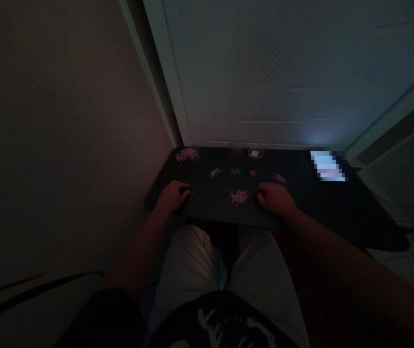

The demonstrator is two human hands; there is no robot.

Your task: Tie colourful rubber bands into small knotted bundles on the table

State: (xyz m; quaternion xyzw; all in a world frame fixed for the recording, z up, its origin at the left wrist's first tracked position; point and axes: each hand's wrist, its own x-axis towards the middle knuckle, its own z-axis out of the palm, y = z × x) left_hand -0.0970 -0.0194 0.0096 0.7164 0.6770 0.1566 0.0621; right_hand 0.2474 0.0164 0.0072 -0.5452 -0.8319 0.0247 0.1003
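Note:
My left hand rests at the left of the dark tabletop, thumb and fingers drawn together. Beside its fingertips lie a few tiny thin pale pieces; whether the fingers pinch one is too dim to tell. Curled closed, my right hand sits right of a loose pile of small pink and white thin pieces. Whatever it may hold is hidden. Farther back is a row of smaller heaps: a cream heap, a blue heap, a pink heap and a purple heap.
A larger pink-purple heap lies at the back left corner. Against the white door stand a clear container and a round clear dish with a white label. A bright blurred screen is at right. A wall borders the left.

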